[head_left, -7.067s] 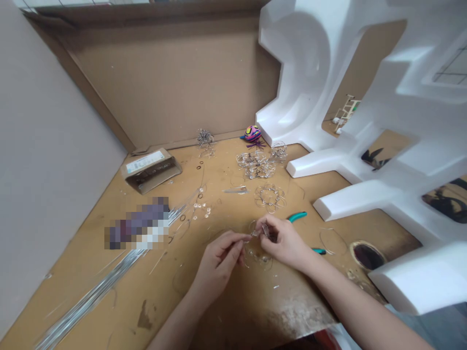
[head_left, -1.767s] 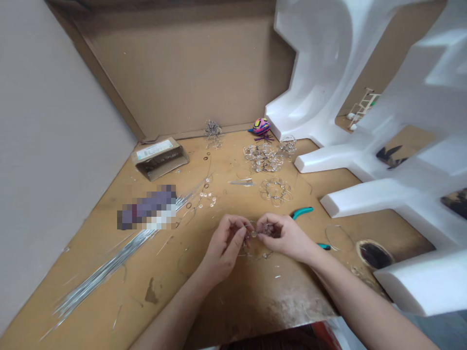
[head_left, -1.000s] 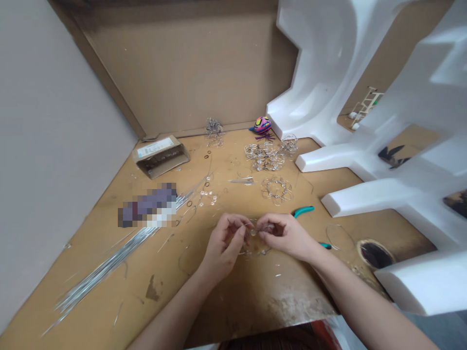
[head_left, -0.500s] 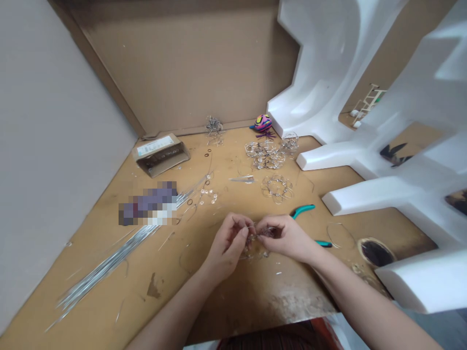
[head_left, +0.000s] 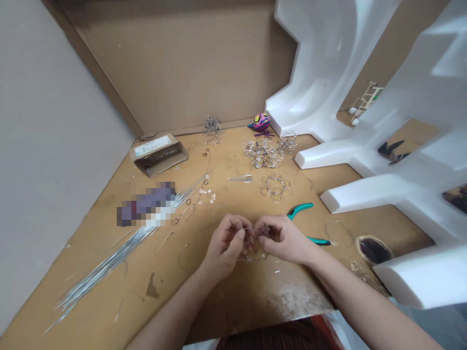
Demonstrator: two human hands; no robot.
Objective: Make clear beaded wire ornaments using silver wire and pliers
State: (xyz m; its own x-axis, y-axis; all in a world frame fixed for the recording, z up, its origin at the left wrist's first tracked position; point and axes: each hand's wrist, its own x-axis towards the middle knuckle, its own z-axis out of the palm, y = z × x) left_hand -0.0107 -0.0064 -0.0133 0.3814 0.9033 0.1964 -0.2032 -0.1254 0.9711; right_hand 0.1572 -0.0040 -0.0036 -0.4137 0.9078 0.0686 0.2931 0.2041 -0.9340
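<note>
Both bare hands are close together over the yellow-brown tabletop (head_left: pixel 233 304), and between them is the thin silver wire piece with clear round beads (head_left: pixel 251 239), its lower part just above or on the table, I cannot tell which. The left hand (head_left: pixel 226 245) has the thumb and the forefinger nearly together, pinching a fine curved wire of this piece. The right hand (head_left: pixel 282 238) has its fingers bent and its thumb close against them, holding the dark tangled wire part on its side; the exact contact is hidden by the fingers. To do this fine wire work well, I think one hand should be the steady holder, and the other should move only the wire end, with small turns. It would be good to grip close to a bead and not far along the wire, because such thin wire probably bends easily in a wrong place. The beads should hang freely, so that no loop is pressed flat under the palm. The teal-handled pliers (head_left: pixel 302 209) lie open, partly behind the right hand and forearm, so this arm should move with care there. The round silver wire flower ring with clear beads (head_left: pixel 276 188), lying beyond the hands, could serve for comparing the loops.
</note>
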